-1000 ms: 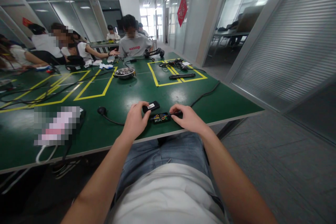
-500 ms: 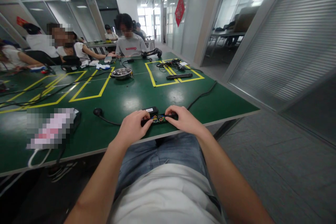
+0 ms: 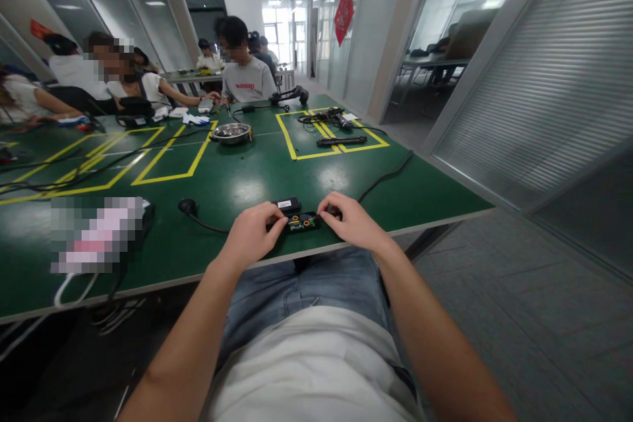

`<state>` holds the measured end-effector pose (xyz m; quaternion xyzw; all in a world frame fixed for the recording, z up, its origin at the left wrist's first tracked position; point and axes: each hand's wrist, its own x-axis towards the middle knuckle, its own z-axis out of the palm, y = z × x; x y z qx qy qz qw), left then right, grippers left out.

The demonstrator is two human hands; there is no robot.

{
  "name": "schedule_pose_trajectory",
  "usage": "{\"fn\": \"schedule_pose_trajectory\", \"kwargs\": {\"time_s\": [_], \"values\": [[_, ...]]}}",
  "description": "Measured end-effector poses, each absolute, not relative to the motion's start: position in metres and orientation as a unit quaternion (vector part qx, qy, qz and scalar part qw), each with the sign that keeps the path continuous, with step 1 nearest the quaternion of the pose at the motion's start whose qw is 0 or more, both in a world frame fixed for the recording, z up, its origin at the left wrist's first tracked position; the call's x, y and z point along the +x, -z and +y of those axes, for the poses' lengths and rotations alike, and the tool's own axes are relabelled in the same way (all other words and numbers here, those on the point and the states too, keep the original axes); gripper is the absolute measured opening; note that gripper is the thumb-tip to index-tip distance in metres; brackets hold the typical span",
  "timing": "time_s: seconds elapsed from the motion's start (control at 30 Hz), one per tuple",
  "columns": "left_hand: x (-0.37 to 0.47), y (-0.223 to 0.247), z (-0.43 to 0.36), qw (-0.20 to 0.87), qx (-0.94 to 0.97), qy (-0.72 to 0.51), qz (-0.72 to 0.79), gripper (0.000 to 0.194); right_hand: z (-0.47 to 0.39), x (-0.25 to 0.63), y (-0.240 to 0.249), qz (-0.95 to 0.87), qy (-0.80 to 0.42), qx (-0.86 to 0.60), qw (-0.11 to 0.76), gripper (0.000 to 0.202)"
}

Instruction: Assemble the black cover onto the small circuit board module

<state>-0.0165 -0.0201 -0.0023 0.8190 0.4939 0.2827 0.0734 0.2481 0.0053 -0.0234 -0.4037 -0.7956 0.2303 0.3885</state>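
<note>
An opened black casing (image 3: pixel 303 221) with a circuit board and coloured wires inside lies near the front edge of the green table. At its left end my left hand (image 3: pixel 253 231) pinches the black cable end. My right hand (image 3: pixel 348 219) is closed on the black cable at the other end. Just behind the casing lies a black cover with a white label (image 3: pixel 287 204). One cable runs left to a black plug (image 3: pixel 188 207), the other back to the right (image 3: pixel 386 177).
Behind are a metal bowl (image 3: pixel 231 133), a black bar (image 3: pixel 341 141) and tangled cables (image 3: pixel 316 119) within yellow tape. A blurred pink-white item (image 3: pixel 99 234) lies at the left. People sit across the green table (image 3: pixel 435 201).
My hands have drawn slightly apart, towards the ends of the casing, and more of the circuit board shows. The whole view has shifted slightly.
</note>
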Motion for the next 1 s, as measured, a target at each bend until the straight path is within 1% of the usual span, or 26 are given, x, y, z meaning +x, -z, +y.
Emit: {"fn": "schedule_pose_trajectory", "kwargs": {"time_s": [0.1,0.23,0.33,0.37,0.47,0.57,0.7,0.87,1.0], "values": [[-0.016,0.003,-0.021,0.051,0.822,-0.277,0.495,0.019,0.006,0.247,0.025,-0.799,-0.208,-0.417,0.380,0.012],[-0.015,0.004,-0.016,0.030,0.828,-0.302,0.471,0.013,0.008,0.248,0.026,-0.804,-0.170,-0.440,0.362,0.010],[-0.016,0.006,-0.004,0.043,0.810,-0.312,0.494,0.030,0.009,0.248,0.026,-0.802,-0.187,-0.438,0.360,0.010],[-0.017,0.007,0.000,0.052,0.807,-0.304,0.504,0.032,0.009,0.247,0.025,-0.801,-0.195,-0.434,0.362,0.010],[-0.019,0.006,0.010,0.091,0.803,-0.266,0.526,0.029,0.008,0.246,0.025,-0.799,-0.202,-0.430,0.369,0.010],[-0.019,0.001,0.009,0.095,0.796,-0.276,0.530,0.026,0.006,0.246,0.025,-0.798,-0.199,-0.437,0.364,0.006],[-0.014,-0.008,-0.005,0.112,0.813,-0.329,0.468,0.030,0.004,0.247,0.024,-0.798,-0.205,-0.436,0.362,0.014],[-0.010,-0.006,-0.016,0.143,0.855,-0.284,0.409,0.028,0.003,0.248,0.022,-0.796,-0.220,-0.432,0.363,0.016],[-0.009,0.000,-0.017,0.132,0.861,-0.287,0.399,0.029,0.005,0.248,0.022,-0.794,-0.227,-0.428,0.367,0.014]]}}
